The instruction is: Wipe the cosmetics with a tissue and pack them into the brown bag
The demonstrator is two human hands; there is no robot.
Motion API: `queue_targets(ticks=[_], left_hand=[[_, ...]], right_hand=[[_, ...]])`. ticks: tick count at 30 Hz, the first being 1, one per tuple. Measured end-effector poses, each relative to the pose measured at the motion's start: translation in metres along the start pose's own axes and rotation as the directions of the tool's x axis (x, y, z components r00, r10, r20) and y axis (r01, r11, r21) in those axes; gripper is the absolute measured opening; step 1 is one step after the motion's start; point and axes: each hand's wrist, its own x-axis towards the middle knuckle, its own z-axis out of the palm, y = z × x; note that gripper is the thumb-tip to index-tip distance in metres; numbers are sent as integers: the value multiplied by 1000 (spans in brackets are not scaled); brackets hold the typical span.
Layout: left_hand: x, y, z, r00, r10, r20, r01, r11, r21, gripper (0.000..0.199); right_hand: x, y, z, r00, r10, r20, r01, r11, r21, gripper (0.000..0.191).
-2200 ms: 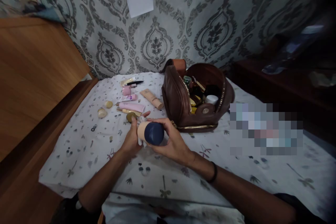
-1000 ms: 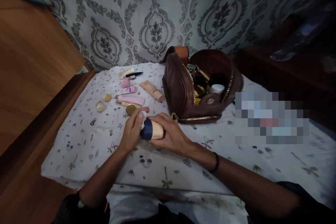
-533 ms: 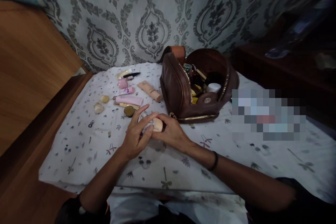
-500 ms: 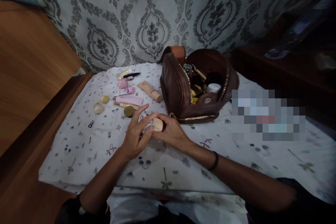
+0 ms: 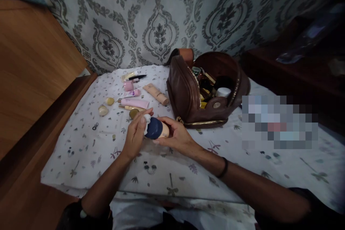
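Observation:
My right hand is wrapped round a small bottle with a dark blue part and a peach-coloured end. At the bottle's left end, my left hand grips a small white piece, perhaps a cloth or wipe. Just beyond my left fingers lies a round olive-gold item. Behind it are a pink tube, a beige tube and a pink jar. An open brown bag full of cosmetics stands to the right of my hands.
Two small round items and a pair of tiny dark rings lie on the patterned white cloth. A blurred-out patch covers the right side. A wooden panel stands at the left, a patterned wall behind.
The dark blue part of the bottle, hidden before by my left fingers, now shows. My left hand has drawn its fingers in round the white piece. The view has shifted slightly.

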Motion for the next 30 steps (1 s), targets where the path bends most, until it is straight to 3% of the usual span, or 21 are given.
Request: queue_targets(ticks=[3,6,11,15,21,26,30], left_hand=[[0,-1,1,995,-93,-32,91,993,-72,51],[0,-2,3,992,-112,-57,107,990,-90,53],[-2,0,9,992,-83,-96,87,995,44,52],[-6,-1,10,999,-17,-48,22,993,118,53],[-11,-6,10,989,51,138,-62,995,75,67],[-11,-10,14,993,81,85,-97,973,212,60],[-11,-13,14,965,251,75,-262,899,350,56]], right_hand=[[0,2,0,1000,18,22,-19,1000,24,67],[0,2,0,997,51,50,-54,997,62,66],[1,-5,2,997,71,31,-74,992,99,60],[2,-8,1,996,86,-19,-83,990,110,56],[4,-10,-2,983,105,-149,-88,990,114,62],[3,-13,-3,976,113,-186,-92,989,119,56],[2,-13,-3,979,96,-181,-75,990,122,55]])
